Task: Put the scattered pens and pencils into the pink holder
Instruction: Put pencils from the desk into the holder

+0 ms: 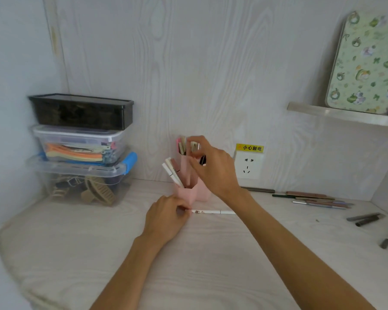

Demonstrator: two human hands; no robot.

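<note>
The pink holder (pixel 187 193) stands on the desk against the back wall, with several pens sticking out of its compartments. My right hand (pixel 213 166) is over the holder's top and pinches the upper end of a pen (pixel 195 146) that stands in it. My left hand (pixel 166 218) rests on the desk just in front of the holder and pinches the left end of a white pen (pixel 213 212) that lies flat. A loose group of pens and pencils (pixel 311 199) lies to the right by the wall. More dark pens (pixel 367 219) lie farther right.
Three stacked plastic boxes (pixel 81 148) fill the back left corner. A wall socket (pixel 248 166) with a yellow warning label sits right of the holder. A shelf (pixel 343 115) at upper right carries a floral tin. A light-grained desk (pixel 143 265) spreads in front.
</note>
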